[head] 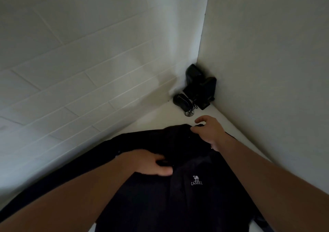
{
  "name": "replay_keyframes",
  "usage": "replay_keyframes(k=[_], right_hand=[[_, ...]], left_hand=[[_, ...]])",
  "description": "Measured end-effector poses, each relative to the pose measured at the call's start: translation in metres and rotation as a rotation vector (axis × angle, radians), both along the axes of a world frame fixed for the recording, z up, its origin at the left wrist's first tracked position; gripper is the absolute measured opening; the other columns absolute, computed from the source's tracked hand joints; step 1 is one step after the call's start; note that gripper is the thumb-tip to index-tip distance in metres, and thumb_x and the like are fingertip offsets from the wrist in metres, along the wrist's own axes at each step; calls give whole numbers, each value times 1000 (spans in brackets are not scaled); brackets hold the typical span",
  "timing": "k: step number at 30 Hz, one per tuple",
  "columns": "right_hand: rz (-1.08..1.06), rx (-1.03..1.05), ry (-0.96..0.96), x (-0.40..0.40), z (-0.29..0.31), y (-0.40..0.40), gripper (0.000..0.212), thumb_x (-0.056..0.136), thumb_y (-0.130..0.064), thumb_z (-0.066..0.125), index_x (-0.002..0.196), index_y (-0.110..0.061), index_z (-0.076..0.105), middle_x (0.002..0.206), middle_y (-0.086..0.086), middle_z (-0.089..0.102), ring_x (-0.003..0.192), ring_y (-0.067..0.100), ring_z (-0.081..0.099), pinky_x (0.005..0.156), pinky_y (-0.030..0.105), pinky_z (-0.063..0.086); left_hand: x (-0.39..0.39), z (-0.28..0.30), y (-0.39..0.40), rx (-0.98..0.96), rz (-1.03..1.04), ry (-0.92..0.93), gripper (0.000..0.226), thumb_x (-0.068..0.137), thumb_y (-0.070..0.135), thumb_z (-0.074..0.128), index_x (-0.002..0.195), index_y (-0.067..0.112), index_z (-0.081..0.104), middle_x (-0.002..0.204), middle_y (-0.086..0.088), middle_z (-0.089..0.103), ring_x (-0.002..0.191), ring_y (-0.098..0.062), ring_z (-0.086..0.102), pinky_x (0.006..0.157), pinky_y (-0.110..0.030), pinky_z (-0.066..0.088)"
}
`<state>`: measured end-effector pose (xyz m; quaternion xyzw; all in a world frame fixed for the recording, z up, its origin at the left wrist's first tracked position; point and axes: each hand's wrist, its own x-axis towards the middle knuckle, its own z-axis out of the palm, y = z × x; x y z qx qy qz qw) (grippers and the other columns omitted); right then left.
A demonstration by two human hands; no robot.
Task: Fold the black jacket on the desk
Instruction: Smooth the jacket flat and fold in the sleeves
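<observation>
**A thin pinch at the far edge, and clutter close behind it**

My right hand (209, 132) reaches to the far edge of the black jacket (178, 196), thumb and forefinger closed on a small bit of fabric there, the other fingers loosely curled. My left hand (151, 163) lies nearer me on the cloth, fingers bent and pressed into a fold; whether it grips that fold or only pins it, I cannot tell, since black on black hides the creases.

The jacket lies spread on the white desk (154, 119), running from the lower left towards the corner, its white camel logo (196, 180) face up between my forearms.

The risk I see starts with that right-hand pinch. It holds little cloth, so a pull could slip it free or lift only one layer, leaving the fold crooked. If my left hand eases off, the whole garment may slide rather than crease.

Further out, a black mouse (182, 101) with its cable sits near my right hand, and two dark speakers (201, 87) stand in the corner behind it. A wide sweep of fabric could catch the cable and drag the mouse.

The light is dim, so I may misjudge where the edges lie.
</observation>
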<state>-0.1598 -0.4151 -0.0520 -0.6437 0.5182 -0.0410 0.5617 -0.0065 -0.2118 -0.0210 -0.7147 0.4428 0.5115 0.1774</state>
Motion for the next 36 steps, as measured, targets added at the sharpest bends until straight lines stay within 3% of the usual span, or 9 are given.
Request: replay_keyframes(k=[3,7,14,19,22,26,29,33,36], right_hand=[[-68,30,16,9,-2,1,19,83,-18,80,99,-20,70,100,11,72,89,27,73,85,46,63],[-153,175,-34,7,6,2,3,91,-18,75,92,-15,75,102,18,75,92,31,73,87,50,63],[-157,629,-183,-4,20,1,39,102,-30,41,118,-9,69,88,11,76,90,34,74,93,49,57],[102,610,-230,4,20,20,80,92,4,39,161,-35,23,147,-6,59,129,30,61,109,50,45],[168,483,-315,6,12,35,100,90,17,47,151,-59,26,150,-8,42,138,30,52,104,42,47],[116,-322,-81,-19,1,16,53,90,-20,71,125,-57,54,121,-4,62,99,24,67,89,39,59],[411,-495,281,-42,-18,-9,81,82,-67,66,152,-40,38,148,0,48,137,28,44,111,46,44],[570,-438,521,-33,-34,-13,107,73,-96,35,161,-37,19,160,0,42,147,31,36,119,62,21],[590,-331,548,-16,-44,-12,98,72,-96,38,148,-34,48,142,-1,61,133,26,53,118,58,28]], left_hand=[[-5,-4,3,205,-202,3,118,63,89,66,161,39,25,166,0,34,148,-28,37,123,-54,26],[25,16,4,-1,-284,-72,80,83,31,71,156,37,39,155,-4,49,137,-25,48,119,-51,35],[92,27,14,-347,-65,-342,42,96,46,64,138,40,61,138,6,63,124,-19,58,99,-36,47],[60,-22,-9,-896,383,-311,28,93,27,74,121,30,75,121,-2,71,110,-25,66,96,-40,53],[39,-50,-13,-878,673,-315,62,88,43,78,144,40,51,147,-7,46,128,-28,52,106,-52,49],[51,-51,1,-877,1093,-99,64,95,56,63,146,27,37,136,-2,57,123,-24,60,101,-41,50],[78,-54,31,-747,795,-150,46,106,54,39,141,28,51,133,-5,64,124,-25,60,98,-33,44],[99,-77,46,-471,286,-449,107,82,92,20,162,22,25,154,-7,51,139,-27,49,116,-49,36],[92,-72,28,-442,241,-486,92,72,89,20,125,28,64,107,2,74,105,-21,68,102,-44,47]])
